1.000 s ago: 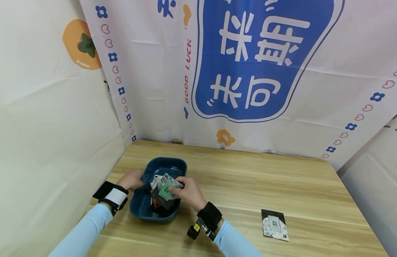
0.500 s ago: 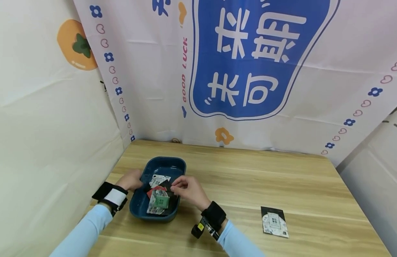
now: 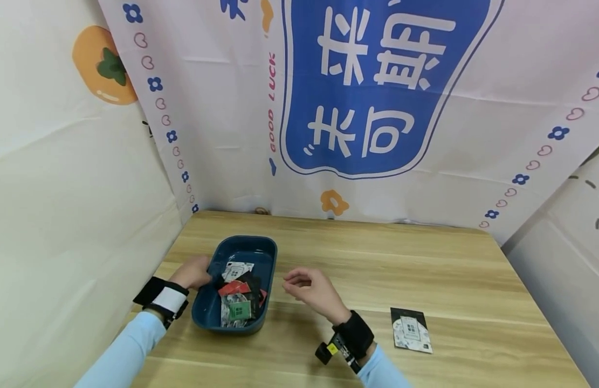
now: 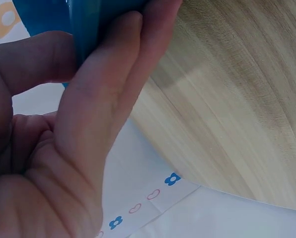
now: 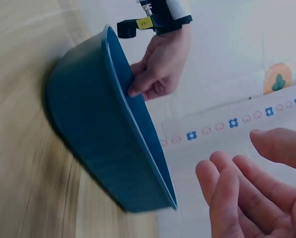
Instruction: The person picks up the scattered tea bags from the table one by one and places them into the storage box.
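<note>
A dark blue plastic bin (image 3: 198, 321) stands on the table at the left. My left hand (image 3: 191, 272) grips its left rim; in the left wrist view the thumb and fingers pinch the blue wall (image 4: 86, 25) from both sides. Several flat packets lie overlapped inside the bin: a black-and-white one (image 3: 238, 270), a red one (image 3: 234, 288) and one with a green label (image 3: 240, 310). Just right of the bin, my right hand (image 3: 312, 291) hovers with loosely bent fingers. The right wrist view shows nothing between its thumb and fingers (image 5: 252, 198).
One black-and-white packet (image 3: 411, 331) lies flat on the wooden table (image 3: 357, 258), to the right of my right hand. A printed cloth (image 3: 231, 118) hangs along the table's back edge, with a pale cloth wall (image 3: 61, 226) at the left.
My right hand let go of the green-labelled packet inside the bin, then drew back to the right, out past the rim. My left hand stays on the left rim.
</note>
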A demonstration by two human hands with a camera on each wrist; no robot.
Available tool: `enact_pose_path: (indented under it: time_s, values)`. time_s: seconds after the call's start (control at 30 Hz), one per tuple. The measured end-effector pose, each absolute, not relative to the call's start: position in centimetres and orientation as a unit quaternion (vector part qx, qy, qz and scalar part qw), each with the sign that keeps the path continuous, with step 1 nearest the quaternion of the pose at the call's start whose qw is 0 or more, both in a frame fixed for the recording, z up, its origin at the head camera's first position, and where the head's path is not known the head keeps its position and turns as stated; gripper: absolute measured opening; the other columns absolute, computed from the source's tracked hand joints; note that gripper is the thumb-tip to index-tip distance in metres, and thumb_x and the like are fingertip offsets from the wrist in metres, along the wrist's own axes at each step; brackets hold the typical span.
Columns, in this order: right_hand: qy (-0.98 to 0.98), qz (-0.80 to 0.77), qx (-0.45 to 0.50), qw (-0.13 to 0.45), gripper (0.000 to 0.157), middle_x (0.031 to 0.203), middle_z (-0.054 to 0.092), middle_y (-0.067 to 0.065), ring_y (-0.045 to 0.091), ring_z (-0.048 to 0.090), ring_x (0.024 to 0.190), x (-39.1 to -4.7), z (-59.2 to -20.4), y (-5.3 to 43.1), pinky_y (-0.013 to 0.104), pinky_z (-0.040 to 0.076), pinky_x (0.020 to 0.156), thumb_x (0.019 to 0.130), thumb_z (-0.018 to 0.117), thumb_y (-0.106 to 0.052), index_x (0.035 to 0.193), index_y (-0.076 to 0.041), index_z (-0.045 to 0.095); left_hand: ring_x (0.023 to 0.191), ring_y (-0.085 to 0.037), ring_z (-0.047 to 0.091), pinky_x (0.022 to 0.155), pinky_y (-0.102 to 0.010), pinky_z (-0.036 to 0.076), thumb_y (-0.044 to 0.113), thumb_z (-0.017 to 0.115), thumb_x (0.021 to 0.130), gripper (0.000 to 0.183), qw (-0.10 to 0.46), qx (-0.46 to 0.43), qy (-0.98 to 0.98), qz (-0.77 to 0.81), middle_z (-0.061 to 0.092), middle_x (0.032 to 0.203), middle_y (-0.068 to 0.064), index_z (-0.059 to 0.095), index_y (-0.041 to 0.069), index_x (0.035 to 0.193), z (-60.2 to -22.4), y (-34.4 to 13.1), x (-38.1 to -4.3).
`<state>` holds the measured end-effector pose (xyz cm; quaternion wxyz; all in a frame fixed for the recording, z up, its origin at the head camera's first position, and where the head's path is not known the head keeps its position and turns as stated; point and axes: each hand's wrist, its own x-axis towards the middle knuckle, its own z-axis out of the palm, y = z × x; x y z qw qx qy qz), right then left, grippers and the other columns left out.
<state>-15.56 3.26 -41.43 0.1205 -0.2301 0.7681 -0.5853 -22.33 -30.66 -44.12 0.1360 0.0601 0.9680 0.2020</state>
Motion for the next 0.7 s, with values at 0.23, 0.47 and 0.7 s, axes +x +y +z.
enact_pose_path:
  time_s: [0.23,0.47,0.7]
  values:
    - [0.776,-0.586,-0.201,0.119,0.030,0.120,0.067,0.020,0.031,0.065,0.110,-15.6,-44.0,7.2,0.029,0.056,0.083,0.097,0.062,-0.012,0.126,-0.005,0.062,0.055,-0.017,0.052,0.051,-0.025,0.042,-0.005,0.056,0.079,0.007,0.159,0.043,0.966,0.199,0.053,0.067,-0.006,0.056,0.002,0.076,-44.2,-30.8,-22.6]
    - [0.794,-0.568,-0.180,0.123,0.040,0.126,0.065,0.015,0.026,0.063,0.114,-15.1,-46.9,11.3,0.032,0.050,0.098,0.095,0.065,-0.025,0.131,-0.009,0.058,0.054,-0.016,0.051,0.050,-0.026,0.042,-0.005,0.055,0.079,0.007,0.160,0.047,0.965,0.202,0.053,0.066,-0.006,0.056,0.001,0.076,-44.3,-30.9,-22.8]
    - [0.807,-0.562,-0.140,0.116,0.043,0.127,0.064,0.017,0.021,0.063,0.113,-13.8,-47.8,13.8,0.031,0.049,0.101,0.094,0.066,-0.029,0.132,-0.012,0.058,0.054,-0.017,0.050,0.051,-0.026,0.041,-0.004,0.056,0.078,0.014,0.147,0.054,0.966,0.206,0.051,0.064,-0.004,0.051,0.005,0.069,-44.4,-31.1,-22.5]
